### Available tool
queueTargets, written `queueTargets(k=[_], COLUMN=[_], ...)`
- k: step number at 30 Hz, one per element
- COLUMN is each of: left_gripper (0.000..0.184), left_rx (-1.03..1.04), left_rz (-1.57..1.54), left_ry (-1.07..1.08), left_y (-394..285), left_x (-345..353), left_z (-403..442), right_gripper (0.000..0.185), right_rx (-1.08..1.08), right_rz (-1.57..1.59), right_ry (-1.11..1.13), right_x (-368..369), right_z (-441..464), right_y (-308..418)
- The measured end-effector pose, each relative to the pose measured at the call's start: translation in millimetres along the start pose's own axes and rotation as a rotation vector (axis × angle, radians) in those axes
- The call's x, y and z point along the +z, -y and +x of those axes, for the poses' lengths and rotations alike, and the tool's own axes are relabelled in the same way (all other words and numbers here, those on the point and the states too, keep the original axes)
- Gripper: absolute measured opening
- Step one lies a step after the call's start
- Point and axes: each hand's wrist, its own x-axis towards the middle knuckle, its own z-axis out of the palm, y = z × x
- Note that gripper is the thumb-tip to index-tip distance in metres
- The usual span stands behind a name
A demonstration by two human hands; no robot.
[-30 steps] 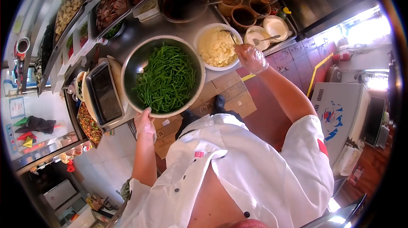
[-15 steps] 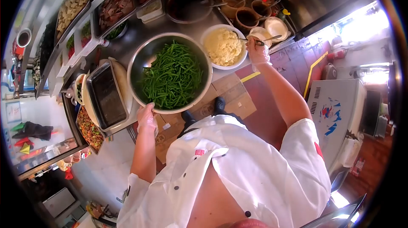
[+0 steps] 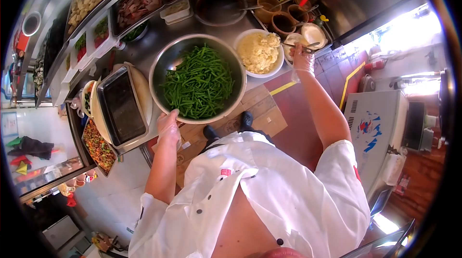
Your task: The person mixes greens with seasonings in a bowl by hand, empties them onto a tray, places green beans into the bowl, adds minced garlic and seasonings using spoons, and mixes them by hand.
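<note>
The big steel bowl [image 3: 168,56] is on the metal counter [image 3: 156,32], near to its edge, and holds a large heap of green beans [image 3: 199,82], which are already cut in short pieces. I can see no pale food mixed among these beans. The left hand [image 3: 168,125] is closed on the near rim of this bowl, with the thumb over it. Just beside, on the right, a white bowl [image 3: 276,67] is full of pale yellow, finely chopped food [image 3: 255,56]. The right hand [image 3: 302,58] is pinched narrow around the handle of a spoon [image 3: 309,51], and a lump of the same food seems to be on its head, so a portion is taken up but not yet inside the steel bowl. Both hands wear thin clear gloves. Concerning writing, the cardboard [image 3: 260,106] on the floor has printed marks, too small to read. The coat [image 3: 284,176] carries a small red mark on the chest, and the white cabinet [image 3: 363,113] has a blue and red picture; I cannot read any brand.
</note>
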Motion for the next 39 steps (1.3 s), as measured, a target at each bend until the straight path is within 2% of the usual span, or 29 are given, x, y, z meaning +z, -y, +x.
queueTargets(k=[2,5,6,8,9,10,12,13,15,17,19,22,25,28,31,32,35,36,39], left_gripper=[0.024,0.023,0.023,0.024,0.024,0.025,0.027,0.027,0.028,0.029,0.029,0.029,0.03,0.03,0.03,0.03,0.03,0.03,0.03], left_rx=[0.022,0.055,0.061,0.069,0.072,0.077,0.06,0.05,0.041,0.036,0.031,-0.016,0.022,0.006,-0.014,-0.015,-0.017,-0.018,-0.029], left_rz=[0.023,0.071,0.062,0.035,0.016,-0.003,-0.004,-0.003,0.033,0.063,0.089,0.17,0.114,0.174,0.148,0.171,0.219,0.219,0.217], left_ry=[-0.005,-0.015,-0.016,-0.008,0.003,0.014,0.002,-0.006,-0.001,-0.017,-0.057,-0.106,-0.08,-0.076,-0.086,-0.094,-0.107,-0.104,-0.1], left_y=[-6,-15,-14,-14,-16,-18,-22,-23,-24,-27,-32,-43,-37,-36,-36,-36,-38,-38,-37], left_x=[5,7,6,6,8,11,14,14,11,14,21,28,24,21,22,22,22,22,20], left_z=[-6,-12,-10,-10,-11,-11,-13,-14,-12,-11,-19,-27,-21,-17,-18,-18,-18,-18,-15], right_gripper=[0.039,0.041,0.046,0.042,0.03,0.025,0.027,0.031,0.036,0.038,0.038,0.036,0.031,0.024,0.017,0.019,0.025,0.032,0.034], right_rx=[-0.003,0.015,-0.056,-0.119,-0.216,-0.58,-1.07,-1.195,-1.472,-1.454,-1.149,-1.129,-1.081,-1.1,-0.63,-0.309,0.089,0.157,0.104], right_rz=[0.066,0.003,0.026,-0.119,-0.35,-0.366,-0.36,-0.34,-0.495,-0.513,-0.389,-0.43,-0.433,-0.317,-0.05,0.159,0.068,0.184,0.107], right_ry=[-0.007,-0.011,0.023,0.16,0.284,0.3,0.377,0.445,0.204,0.128,0.229,0.159,0.311,0.206,0.109,0.143,0.108,0.097,0.086], right_x=[-2,-3,0,4,9,22,34,29,35,24,2,-13,1,18,47,54,46,45,35], right_z=[-2,-12,-23,-69,-91,-107,-149,-166,-142,-117,-101,-83,-63,-70,-61,-56,-43,-37,-24], right_y=[10,23,27,62,70,50,59,87,55,42,47,53,19,5,-30,-37,-13,-17,-29])
